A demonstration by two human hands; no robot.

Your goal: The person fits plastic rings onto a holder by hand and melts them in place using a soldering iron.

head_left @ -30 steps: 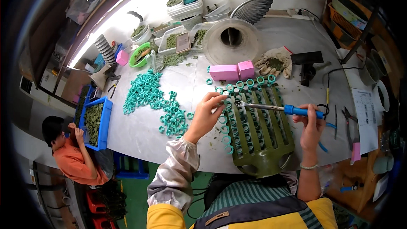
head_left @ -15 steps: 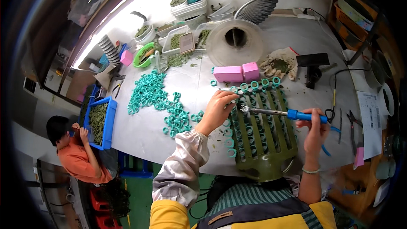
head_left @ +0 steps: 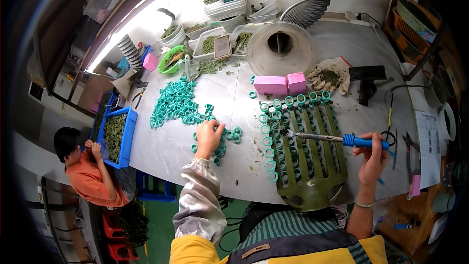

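A pile of teal rings lies on the left half of the table. At the pile's near edge my left hand reaches down among loose rings, its fingers bent together; what is between them is hidden. Blue-handled and metal-shafted, a soldering iron is gripped in my right hand. Its dark tip points left, above an olive-green slotted plate in front of me. Rows of teal rings show in and under the slots. More rings line the plate's left and far edges.
Behind the plate stand pink blocks, a stained glove and a wide clear funnel on a grey duct. Tubs of green pieces sit farther back. Pliers lie at right. A person in orange works beside a blue crate.
My left hand has left the plate's far-left corner and moved left to the loose rings. The soldering iron stays in my right hand over the plate, its tip slightly lower.
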